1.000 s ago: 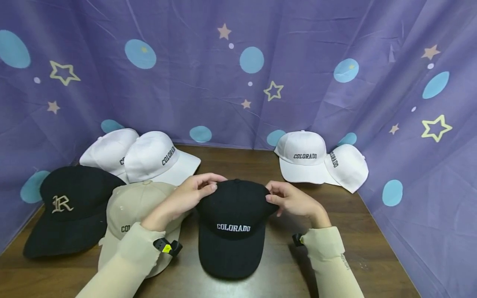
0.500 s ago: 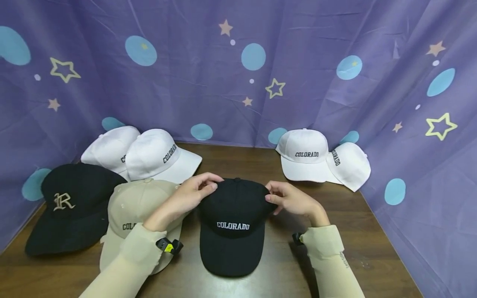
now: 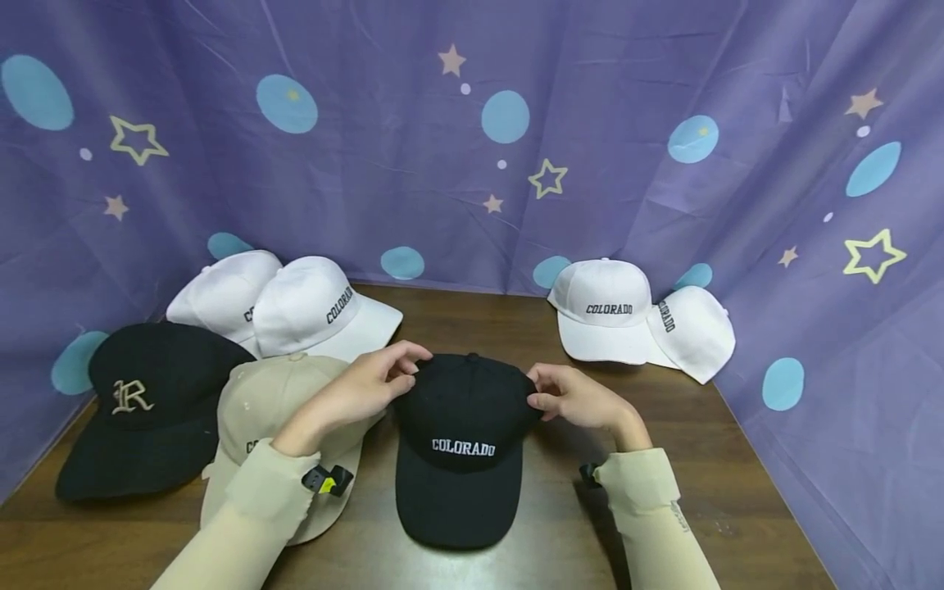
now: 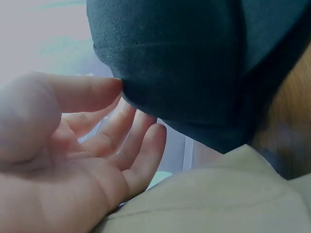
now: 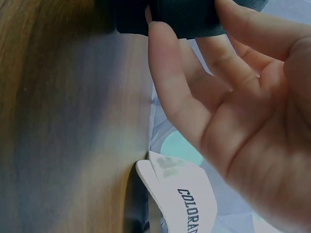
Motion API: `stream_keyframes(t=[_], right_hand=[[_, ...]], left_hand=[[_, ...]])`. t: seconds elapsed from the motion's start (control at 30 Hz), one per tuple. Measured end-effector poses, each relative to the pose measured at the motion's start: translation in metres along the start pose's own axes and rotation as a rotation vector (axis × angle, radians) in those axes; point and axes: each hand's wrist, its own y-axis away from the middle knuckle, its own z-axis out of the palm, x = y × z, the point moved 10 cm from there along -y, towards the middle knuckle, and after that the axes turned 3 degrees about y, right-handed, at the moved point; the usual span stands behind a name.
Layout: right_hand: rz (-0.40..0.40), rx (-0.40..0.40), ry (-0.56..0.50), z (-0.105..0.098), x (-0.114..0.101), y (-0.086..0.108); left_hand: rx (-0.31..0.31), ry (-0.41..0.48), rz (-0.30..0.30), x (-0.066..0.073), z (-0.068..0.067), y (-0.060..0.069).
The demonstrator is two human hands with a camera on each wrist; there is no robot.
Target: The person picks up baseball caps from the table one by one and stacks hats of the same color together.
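Observation:
A black baseball cap [image 3: 460, 492] with COLORADO in white letters sits in the middle of the brown table, brim toward me. My left hand [image 3: 365, 389] pinches its back left edge; in the left wrist view the thumb [image 4: 95, 92] touches the dark cloth and the fingertips pass behind it. On the cap's opposite side, my right hand [image 3: 586, 397] pinches the back right edge. The right wrist view shows the thumb [image 5: 257, 24] on one face of the cloth and fingers reaching underneath. Beneath my left forearm lies a beige cap [image 3: 273, 393], its lettering partly covered.
At far left is a black cap [image 3: 165, 410] bearing a beige R. Two white caps overlap behind it, the front white cap [image 3: 298, 307] facing right. Another white cap [image 3: 601, 299] overlaps a tilted white cap [image 3: 696, 332] at back right. A purple curtain [image 3: 413, 172] encloses the table.
My left hand has shifted slightly left along the black cap's edge. The right hand keeps its hold, and the cap has hardly moved. The view sways a little.

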Motion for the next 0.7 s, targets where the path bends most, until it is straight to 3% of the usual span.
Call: stream_keyframes(t=[0.23,0.53,0.7], right_hand=[[-0.002,0.034,0.054,-0.001,0.001,-0.001],[0.005,0.061,0.161,-0.002,0.006,-0.003],[0.006,0.090,0.190,-0.003,0.006,-0.004]], left_hand=[[0.047,-0.132,0.077,0.006,0.002,-0.003],[0.076,-0.351,0.052,0.002,0.012,-0.006],[0.116,-0.395,0.055,0.003,0.013,-0.005]])
